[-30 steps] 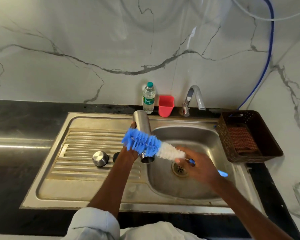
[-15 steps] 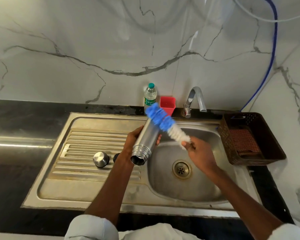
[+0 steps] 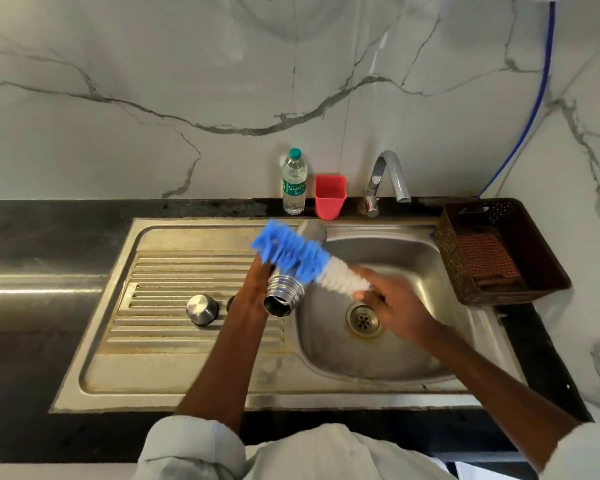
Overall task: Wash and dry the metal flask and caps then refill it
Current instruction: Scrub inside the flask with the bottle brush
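White marble with grey veins is running behind a black counter (image 3: 49, 233), and a steel sink (image 3: 194, 372) with a ribbed drainboard is sitting set into it. Over the line between drainboard and basin, the left hand (image 3: 257, 289) is gripping the metal flask (image 3: 293, 271) around its body, tilting it so the threaded open mouth is pointing down toward the person. The right hand (image 3: 392, 303) is holding a bottle brush (image 3: 302, 261) by its handle, fingers curled round it, and the blue bristles are lying across the flask's side. A steel cap (image 3: 202, 309) is resting on the drainboard just left of the left wrist, with a small dark cap (image 3: 230, 303) peeking out beside the forearm
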Demonstrator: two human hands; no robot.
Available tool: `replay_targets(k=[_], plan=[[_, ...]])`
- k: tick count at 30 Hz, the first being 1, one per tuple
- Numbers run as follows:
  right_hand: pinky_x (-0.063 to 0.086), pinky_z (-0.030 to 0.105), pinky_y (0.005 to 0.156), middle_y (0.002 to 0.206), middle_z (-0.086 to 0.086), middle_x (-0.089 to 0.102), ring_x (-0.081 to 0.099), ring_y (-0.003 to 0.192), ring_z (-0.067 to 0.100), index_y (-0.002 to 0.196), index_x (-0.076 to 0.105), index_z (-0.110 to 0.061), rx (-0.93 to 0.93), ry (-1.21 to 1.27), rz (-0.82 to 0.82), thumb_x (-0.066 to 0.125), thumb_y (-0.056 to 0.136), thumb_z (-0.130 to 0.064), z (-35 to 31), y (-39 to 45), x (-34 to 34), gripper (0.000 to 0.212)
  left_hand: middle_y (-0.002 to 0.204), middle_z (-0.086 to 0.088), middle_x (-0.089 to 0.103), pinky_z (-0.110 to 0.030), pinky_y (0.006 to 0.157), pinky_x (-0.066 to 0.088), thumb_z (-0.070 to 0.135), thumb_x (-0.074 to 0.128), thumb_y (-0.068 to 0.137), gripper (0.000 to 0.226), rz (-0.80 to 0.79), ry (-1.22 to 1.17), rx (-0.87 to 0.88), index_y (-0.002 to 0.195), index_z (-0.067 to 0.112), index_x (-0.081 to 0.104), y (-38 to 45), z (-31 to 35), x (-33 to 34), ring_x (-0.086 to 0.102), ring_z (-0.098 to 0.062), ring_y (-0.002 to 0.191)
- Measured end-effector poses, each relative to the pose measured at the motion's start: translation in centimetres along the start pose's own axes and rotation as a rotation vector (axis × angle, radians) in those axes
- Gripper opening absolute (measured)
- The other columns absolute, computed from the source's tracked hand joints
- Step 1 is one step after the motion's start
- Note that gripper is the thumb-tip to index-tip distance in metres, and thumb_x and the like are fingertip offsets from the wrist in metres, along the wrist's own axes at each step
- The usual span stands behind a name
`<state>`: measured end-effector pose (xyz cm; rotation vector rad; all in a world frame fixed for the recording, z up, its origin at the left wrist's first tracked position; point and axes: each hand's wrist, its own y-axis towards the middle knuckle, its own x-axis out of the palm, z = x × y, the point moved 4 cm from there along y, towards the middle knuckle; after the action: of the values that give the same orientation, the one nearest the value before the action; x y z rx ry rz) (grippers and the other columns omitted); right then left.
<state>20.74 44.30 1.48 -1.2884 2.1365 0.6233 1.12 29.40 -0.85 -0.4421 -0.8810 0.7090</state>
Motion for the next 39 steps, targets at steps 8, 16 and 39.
replay_targets(k=[8, 16, 39], plan=[[0.057, 0.033, 0.081, 0.098, 0.004, 0.077, 0.072, 0.083, 0.016, 0.144, 0.055, -0.035, 0.069, 0.012, 0.081, 0.060, 0.096, -0.048, 1.5, 0.9, -1.0, 0.050, 0.101, -0.017, 0.078, -0.046, 0.086, 0.063, 0.048, 0.055, 0.102, 0.053, 0.046, -0.089, -0.019, 0.122, 0.001, 0.068, 0.1, 0.4, 0.0, 0.077, -0.031, 0.089], [0.054, 0.038, 0.093, 0.116, 0.003, 0.075, 0.070, 0.106, 0.021, 0.141, 0.060, -0.027, 0.254, -0.009, 0.169, 0.069, 0.096, -0.027, 3.7, 1.6, -1.1, 0.046, 0.122, -0.033, 0.068, -0.050, 0.096, 0.057, 0.024, 0.064, 0.091, 0.051, -0.012, -0.030, -0.022, 0.128, -0.011, 0.061, -0.7, 1.3, 2.8, 0.066, -0.044, 0.105], [0.057, 0.046, 0.086, 0.120, -0.004, 0.070, 0.067, 0.105, 0.021, 0.144, 0.054, -0.028, 0.310, -0.232, 0.185, 0.056, 0.102, -0.039, 3.0, 3.1, -3.6, 0.043, 0.126, -0.033, 0.065, -0.046, 0.084, 0.064, 0.044, 0.059, 0.102, 0.062, -0.164, 0.126, -0.065, 0.145, 0.000, 0.056, 1.5, -0.3, 1.4, 0.072, -0.040, 0.100]])
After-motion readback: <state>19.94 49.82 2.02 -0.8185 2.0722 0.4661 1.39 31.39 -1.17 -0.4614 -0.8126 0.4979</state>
